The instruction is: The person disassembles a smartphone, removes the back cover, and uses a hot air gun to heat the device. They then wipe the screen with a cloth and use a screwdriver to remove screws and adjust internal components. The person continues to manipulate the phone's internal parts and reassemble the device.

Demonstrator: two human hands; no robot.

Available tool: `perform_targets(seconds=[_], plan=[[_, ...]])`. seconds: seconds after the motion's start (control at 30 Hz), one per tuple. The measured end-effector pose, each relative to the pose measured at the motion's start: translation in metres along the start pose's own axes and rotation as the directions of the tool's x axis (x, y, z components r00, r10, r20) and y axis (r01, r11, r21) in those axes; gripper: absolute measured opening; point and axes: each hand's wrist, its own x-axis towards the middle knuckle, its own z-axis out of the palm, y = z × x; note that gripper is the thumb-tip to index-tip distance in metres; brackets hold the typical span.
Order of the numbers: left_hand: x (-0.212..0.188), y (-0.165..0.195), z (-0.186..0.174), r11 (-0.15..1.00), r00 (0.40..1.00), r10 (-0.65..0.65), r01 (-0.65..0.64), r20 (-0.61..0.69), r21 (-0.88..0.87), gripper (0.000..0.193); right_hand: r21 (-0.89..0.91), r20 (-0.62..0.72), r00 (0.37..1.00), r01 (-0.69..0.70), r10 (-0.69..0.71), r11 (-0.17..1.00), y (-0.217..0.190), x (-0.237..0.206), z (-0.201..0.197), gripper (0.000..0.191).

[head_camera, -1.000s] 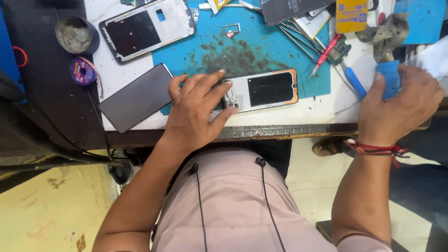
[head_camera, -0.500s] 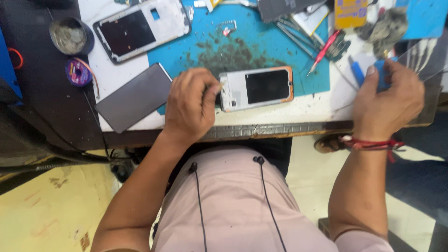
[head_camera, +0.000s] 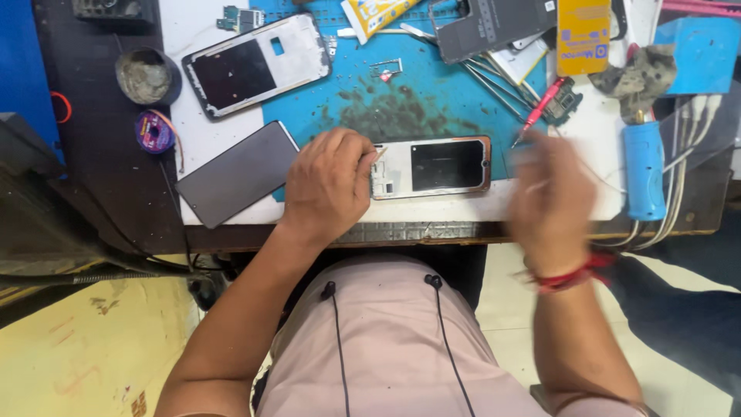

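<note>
There is one view only, from a camera on the person's head, looking almost straight down past the chest onto the blue work mat [head_camera: 432, 100]. It sits close: the mat fills the upper frame, the table's near edge crosses just below it, and the person's lap and the floor take the lower half.

A phone repair workshop: a worn blue work mat [head_camera: 432, 100] at twelve o'clock carries an opened phone frame [head_camera: 431, 167], another stripped frame [head_camera: 255, 66] at eleven, tweezers [head_camera: 494, 81], a screwdriver [head_camera: 538, 108] and a glue tube [head_camera: 374, 15].
</note>
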Motion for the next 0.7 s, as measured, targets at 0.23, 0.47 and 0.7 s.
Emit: perform_targets(seconds=[0.23,0.47,0.7], plan=[[0.004,0.011,-0.005,0.989,0.999,0.019,-0.023,-0.028,-0.143,0.008,0.002,0.296,0.950,0.100,-0.096,0.995,-0.050,0.013,0.042,0.032],[-0.016,0.014,-0.038,0.933,0.876,0.144,0.035,0.460,-0.357,0.025,0.019,0.298,0.935,0.195,-0.191,0.981,-0.053,0.020,0.039,0.031],[-0.034,0.010,-0.029,0.994,0.961,-0.087,0.068,0.264,0.082,0.050,0.159,0.248,0.923,0.260,-0.293,0.952,-0.053,0.030,0.057,0.016]])
